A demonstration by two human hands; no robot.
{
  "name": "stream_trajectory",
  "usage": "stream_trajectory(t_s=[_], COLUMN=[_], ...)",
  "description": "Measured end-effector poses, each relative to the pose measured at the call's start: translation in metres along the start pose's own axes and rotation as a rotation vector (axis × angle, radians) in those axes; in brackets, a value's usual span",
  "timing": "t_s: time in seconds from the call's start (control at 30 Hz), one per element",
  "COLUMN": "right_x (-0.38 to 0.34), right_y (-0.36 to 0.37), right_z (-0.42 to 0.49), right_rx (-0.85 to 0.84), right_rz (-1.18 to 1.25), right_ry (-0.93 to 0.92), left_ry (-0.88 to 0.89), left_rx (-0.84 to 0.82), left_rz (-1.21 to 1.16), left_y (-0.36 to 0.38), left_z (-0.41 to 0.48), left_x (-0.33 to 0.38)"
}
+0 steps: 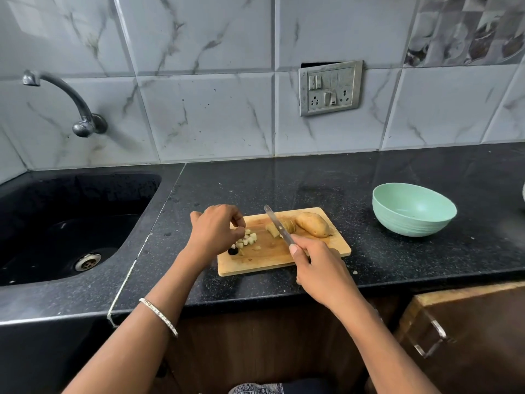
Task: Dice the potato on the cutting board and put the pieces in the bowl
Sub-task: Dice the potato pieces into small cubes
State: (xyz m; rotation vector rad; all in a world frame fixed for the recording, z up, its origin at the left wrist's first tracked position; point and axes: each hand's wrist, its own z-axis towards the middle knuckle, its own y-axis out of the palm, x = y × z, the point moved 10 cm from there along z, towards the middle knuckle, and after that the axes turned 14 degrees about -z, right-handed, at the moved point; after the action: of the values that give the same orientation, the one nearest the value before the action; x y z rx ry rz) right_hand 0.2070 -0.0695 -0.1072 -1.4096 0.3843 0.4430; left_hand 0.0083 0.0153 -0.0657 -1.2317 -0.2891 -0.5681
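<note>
Bare forearms; 1 silver bangle [158,316], left wrist.

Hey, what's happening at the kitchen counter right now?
A person is dicing a potato on a wooden cutting board. The right hand holds a knife, blade over some cut slices. The left hand gathers the diced pieces at the board's left end. The uncut potato part lies at the far right. The green bowl on the counter looks empty.
</note>
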Motion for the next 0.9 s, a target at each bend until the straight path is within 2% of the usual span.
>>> stream_trajectory(t_s=[0.17, 0.37, 0.6, 0.77, 0.9], right_x=[-0.001, 0.006, 0.013, 0.014, 0.015], right_y=[0.003, -0.004, -0.007, -0.007, -0.006], right_z=[0.000, 0.000, 0.000, 0.001, -0.001], right_rx=[0.006, 0.043, 0.042, 0.042, 0.032], right_rz=[0.004, 0.014, 0.009, 0.001, -0.018], right_ry=[0.011, 0.026, 0.043, 0.053, 0.057], left_ry=[0.045, 0.092, 0.085, 0.106, 0.078], left_rx=[-0.012, -0.171, -0.048, 0.015, -0.009], left_rz=[-0.047, 0.089, 0.144, -0.004, -0.064], left_y=[0.001, 0.023, 0.014, 0.019, 0.030], left_z=[0.001, -0.001, -0.001, 0.001, 0.006], left_x=[0.007, 0.011, 0.008, 0.027, 0.039])
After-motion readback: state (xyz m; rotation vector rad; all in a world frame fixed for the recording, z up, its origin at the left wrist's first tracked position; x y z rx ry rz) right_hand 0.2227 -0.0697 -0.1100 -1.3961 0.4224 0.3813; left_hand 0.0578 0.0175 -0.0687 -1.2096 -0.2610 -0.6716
